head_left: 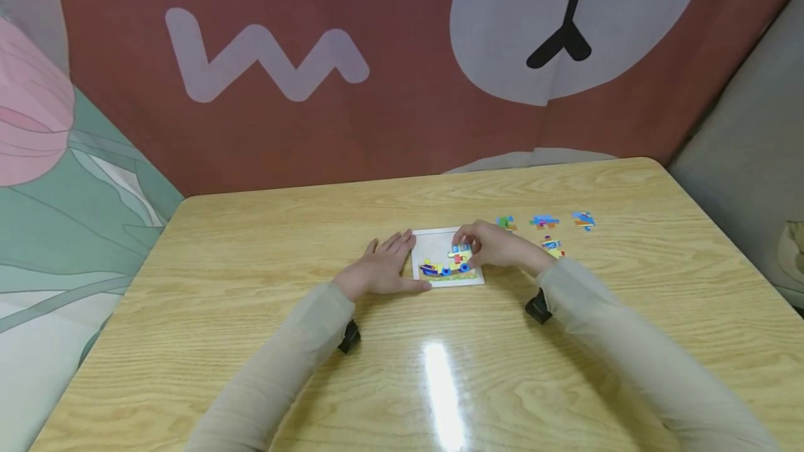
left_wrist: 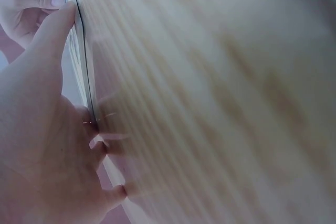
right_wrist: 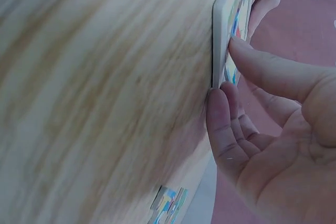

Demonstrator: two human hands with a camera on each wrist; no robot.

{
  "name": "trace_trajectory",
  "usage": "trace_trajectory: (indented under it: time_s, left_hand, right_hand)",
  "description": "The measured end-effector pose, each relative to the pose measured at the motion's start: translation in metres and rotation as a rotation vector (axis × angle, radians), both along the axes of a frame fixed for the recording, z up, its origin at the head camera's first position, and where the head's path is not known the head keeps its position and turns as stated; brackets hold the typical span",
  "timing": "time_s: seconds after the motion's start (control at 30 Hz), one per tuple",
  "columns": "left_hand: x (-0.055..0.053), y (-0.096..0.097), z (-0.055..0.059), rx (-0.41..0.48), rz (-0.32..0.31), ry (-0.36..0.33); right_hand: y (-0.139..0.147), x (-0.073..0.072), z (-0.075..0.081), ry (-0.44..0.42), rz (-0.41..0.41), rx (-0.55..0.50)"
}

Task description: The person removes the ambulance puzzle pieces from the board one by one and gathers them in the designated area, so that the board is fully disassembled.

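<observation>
A jigsaw puzzle in a white frame (head_left: 449, 284) lies on the table, its lower part filled with a picture of a yellow vehicle with blue wheels; the upper part is bare. My left hand (head_left: 380, 270) rests with spread fingers along the frame's left side, its thumb at the lower left corner. In the left wrist view the left hand (left_wrist: 47, 124) touches the frame's edge. My right hand (head_left: 493, 244) holds a puzzle piece (head_left: 461, 249) with blue windows between thumb and index finger, at the picture's right side. In the right wrist view the right hand (right_wrist: 278, 124) partly hides it.
Loose puzzle pieces lie right of the frame: a green one (head_left: 505, 222), a blue and pink one (head_left: 544, 220), a blue and orange one (head_left: 584, 220) and a yellow one (head_left: 553, 246). The wooden table (head_left: 251, 243) meets a printed curtain (head_left: 283, 131) at its far edge.
</observation>
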State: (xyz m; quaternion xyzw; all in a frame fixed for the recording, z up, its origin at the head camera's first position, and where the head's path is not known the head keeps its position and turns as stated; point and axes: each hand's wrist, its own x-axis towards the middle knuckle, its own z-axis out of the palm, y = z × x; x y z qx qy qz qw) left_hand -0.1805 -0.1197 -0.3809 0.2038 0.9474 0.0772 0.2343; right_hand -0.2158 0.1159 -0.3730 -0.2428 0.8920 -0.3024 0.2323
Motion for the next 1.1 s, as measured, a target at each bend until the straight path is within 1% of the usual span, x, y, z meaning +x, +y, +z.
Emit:
trace_trajectory:
  time_s: [0.17, 0.37, 0.57, 0.67, 0.83, 0.97, 1.1]
  left_hand:
    - [-0.001, 0.000, -0.001, 0.000, 0.001, -0.003]
    - [-0.001, 0.001, -0.001, 0.001, 0.004, -0.001]
    - [0.000, 0.002, 0.000, 0.012, 0.008, -0.007]
    - [-0.002, 0.004, 0.000, 0.006, -0.011, 0.003]
    - [-0.009, 0.015, 0.003, -0.018, -0.071, 0.032]
    - [-0.013, 0.026, 0.007, -0.013, -0.102, 0.017]
    - [-0.014, 0.035, 0.010, -0.005, -0.118, -0.006]
  right_hand:
    - [0.000, 0.002, 0.003, 0.014, -0.001, -0.006]
    - [0.001, 0.004, 0.005, 0.054, 0.013, -0.011]
    - [0.002, 0.005, 0.004, 0.069, 0.018, -0.027]
    - [0.005, 0.006, 0.004, 0.077, 0.018, -0.036]
    - [0.019, 0.010, 0.004, 0.076, -0.032, -0.068]
    - [0.032, 0.014, 0.004, 0.047, -0.081, -0.101]
    - [0.043, 0.015, 0.001, 0.029, -0.116, -0.122]
